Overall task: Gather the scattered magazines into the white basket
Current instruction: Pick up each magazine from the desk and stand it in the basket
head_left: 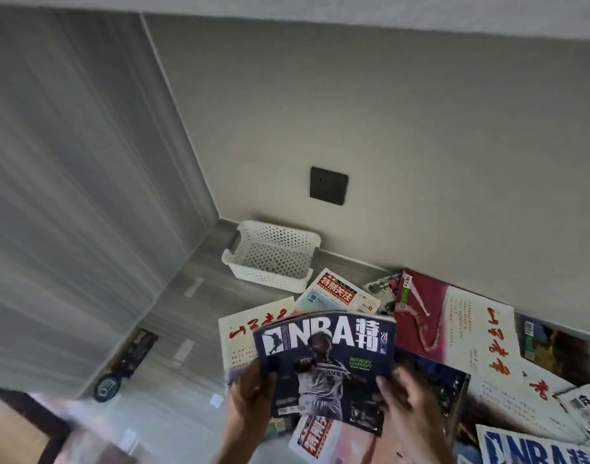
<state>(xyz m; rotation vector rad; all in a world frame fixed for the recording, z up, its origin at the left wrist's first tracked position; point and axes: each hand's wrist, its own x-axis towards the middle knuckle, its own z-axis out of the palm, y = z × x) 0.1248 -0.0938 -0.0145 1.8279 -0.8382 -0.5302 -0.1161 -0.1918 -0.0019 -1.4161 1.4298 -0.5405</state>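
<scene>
Gripped NBA magazine (330, 366) lower centre, lifted clear of pile, cover up, likely for carrying to basket. Left hand (250, 393) pinched left edge, thumb on cover; right hand (409, 406) pinched right edge likewise. White perforated basket (270, 254) sat upper centre, in corner against wall, apparently empty, open to receive. Counted roughly nine other magazines on floor, overlapping along wall at right: second NBA issue (534, 452) bottom right, red-titled issue (337, 291) just beside basket. Exact count uncertain: blur, overlap.
</scene>
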